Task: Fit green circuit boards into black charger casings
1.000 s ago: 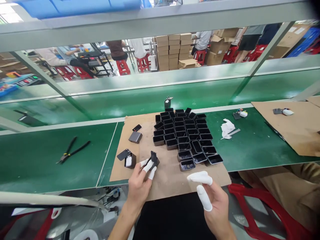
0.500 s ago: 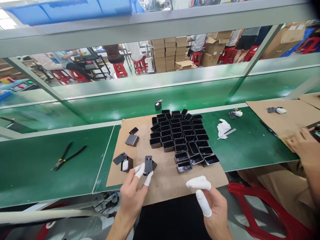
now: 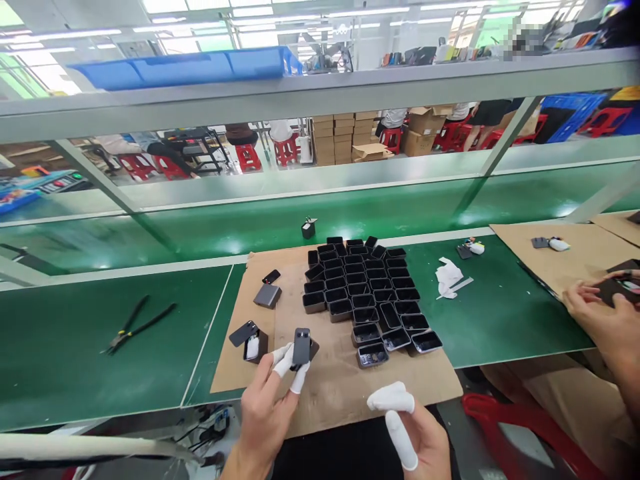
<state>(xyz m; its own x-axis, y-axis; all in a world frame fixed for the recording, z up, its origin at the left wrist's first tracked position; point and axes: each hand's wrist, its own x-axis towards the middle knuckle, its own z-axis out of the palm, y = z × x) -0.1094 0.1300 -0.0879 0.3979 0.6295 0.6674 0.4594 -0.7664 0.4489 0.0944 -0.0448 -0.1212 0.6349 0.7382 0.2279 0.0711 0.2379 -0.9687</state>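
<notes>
My left hand (image 3: pixel 273 400), with white finger covers, grips a small dark rectangular case (image 3: pixel 313 348) low over the cardboard sheet (image 3: pixel 325 393). A dark grey cover plate (image 3: pixel 301 345) with two small round marks stands at its near side, partly hiding the case. My right hand (image 3: pixel 413 427), also in white finger covers, hovers at the cardboard's front edge with thumb and fingers apart and nothing between them. Several black open-topped cases (image 3: pixel 356 279) stand close together beyond it. Left of my left hand, another open case (image 3: pixel 257 345) has a white part inside and a cover plate (image 3: pixel 243 333) leaning at its rim.
Pliers (image 3: pixel 131 327) lie on the green bench (image 3: pixel 65 340) at left. A closed grey case (image 3: pixel 268 295) sits on the cardboard. Crumpled white paper (image 3: pixel 449 275) lies to the right. A co-worker's hands (image 3: pixel 595 300) hold a dark case at far right.
The view has tilted upward, so the bench sits lower. My right hand has shifted slightly left. My left hand keeps its grip. The co-worker's hands have moved, and a dark case shows in them.
</notes>
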